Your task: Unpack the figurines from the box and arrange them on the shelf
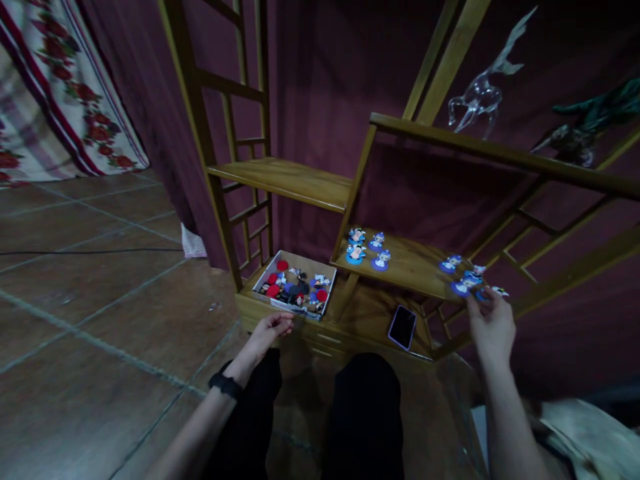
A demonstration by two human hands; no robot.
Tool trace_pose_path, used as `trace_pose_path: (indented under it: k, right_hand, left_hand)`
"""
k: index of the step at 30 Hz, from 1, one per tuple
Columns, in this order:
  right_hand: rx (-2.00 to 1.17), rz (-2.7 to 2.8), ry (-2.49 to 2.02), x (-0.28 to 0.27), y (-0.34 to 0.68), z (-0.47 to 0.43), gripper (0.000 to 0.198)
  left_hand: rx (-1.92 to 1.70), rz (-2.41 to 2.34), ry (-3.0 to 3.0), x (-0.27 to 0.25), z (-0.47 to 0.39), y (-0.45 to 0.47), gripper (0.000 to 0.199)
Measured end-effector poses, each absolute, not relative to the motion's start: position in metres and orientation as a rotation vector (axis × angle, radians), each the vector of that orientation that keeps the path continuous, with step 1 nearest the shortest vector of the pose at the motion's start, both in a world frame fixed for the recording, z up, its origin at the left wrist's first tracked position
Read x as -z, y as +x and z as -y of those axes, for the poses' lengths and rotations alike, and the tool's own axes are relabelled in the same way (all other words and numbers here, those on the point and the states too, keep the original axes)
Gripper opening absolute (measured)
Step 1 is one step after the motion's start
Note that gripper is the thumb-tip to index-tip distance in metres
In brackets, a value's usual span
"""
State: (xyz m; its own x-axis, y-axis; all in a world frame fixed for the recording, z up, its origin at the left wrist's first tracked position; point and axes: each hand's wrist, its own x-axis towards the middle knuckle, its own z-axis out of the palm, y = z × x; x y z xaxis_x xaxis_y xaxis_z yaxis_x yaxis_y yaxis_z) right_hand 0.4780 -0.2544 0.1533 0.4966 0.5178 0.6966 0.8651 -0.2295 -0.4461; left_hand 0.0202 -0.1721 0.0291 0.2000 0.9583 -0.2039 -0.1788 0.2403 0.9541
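Note:
My right hand (493, 327) is closed in a pinch on a small figurine (481, 293) with a blue base at the right end of the lower shelf. Beside its fingers stand white figurines on purple bases, one of them the near figurine (465, 285), and another behind it (451, 263). At the shelf's left end are two pink-and-white figurines (355, 253) on blue bases and two purple-hatted figurines (381, 259). My left hand (274, 325) hovers just in front of an open cardboard box (327, 308), fingers drawn together with nothing visible in them. Several mixed figurines with red, black and purple bases lie in that box.
The wooden shelf unit (280, 179) has uprights and lattice sides around the shelves. A phone (403, 327) lies on its bottom board. Overhead, a clear glass animal figure (477, 100) and a dark green sculpture (575, 137) stand on the upper shelf.

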Motion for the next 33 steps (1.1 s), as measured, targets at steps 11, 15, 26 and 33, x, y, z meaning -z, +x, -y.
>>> trace_pose_path:
  k: [11, 15, 26, 33]
  right_hand:
    - [-0.476, 1.722, -1.488, -0.070, 0.293, 0.218, 0.025]
    - [-0.568, 1.876, -1.511, -0.049, 0.247, 0.162, 0.028]
    - [-0.321, 2.293, -1.967, -0.006, 0.172, 0.064, 0.029]
    - [-0.348, 2.217, -2.161, 0.015, 0.174, 0.041, 0.044]
  left_hand:
    - [-1.141, -1.055, 0.829, -0.047, 0.111, 0.028, 0.034]
    - [-1.192, -1.010, 0.857, -0.054, 0.074, 0.047, 0.030]
    - [-1.163, -0.987, 0.535, -0.012, 0.028, 0.024, 0.019]
    - [-1.164, -0.998, 0.312, -0.018, 0.008, 0.002, 0.019]
